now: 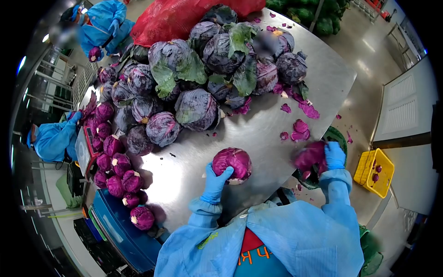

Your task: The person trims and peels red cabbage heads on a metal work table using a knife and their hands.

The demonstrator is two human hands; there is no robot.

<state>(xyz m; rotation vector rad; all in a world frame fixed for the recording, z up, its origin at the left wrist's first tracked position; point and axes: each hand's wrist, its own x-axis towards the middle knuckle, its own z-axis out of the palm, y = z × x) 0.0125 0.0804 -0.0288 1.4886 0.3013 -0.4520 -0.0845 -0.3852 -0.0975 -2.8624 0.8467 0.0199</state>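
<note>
My left hand (216, 181), in a blue glove, grips a peeled purple cabbage (232, 165) over the steel table (194, 161), its thumb across the lower side. At the table's right edge my right hand (334, 156), also gloved in blue, is closed at loose purple leaves (310, 158), which are blurred, above a green mesh bin (336, 135). A large pile of unpeeled dark cabbages (198, 110) lies ahead of my hands. Peeled cabbages (121, 165) form a row on the left.
A red mesh sack (170, 23) lies behind the pile. Leaf scraps (300, 130) dot the right of the table. A blue bin (122, 231) stands lower left, a yellow crate (374, 173) on the floor at right. Two co-workers in blue (57, 140) are at the left.
</note>
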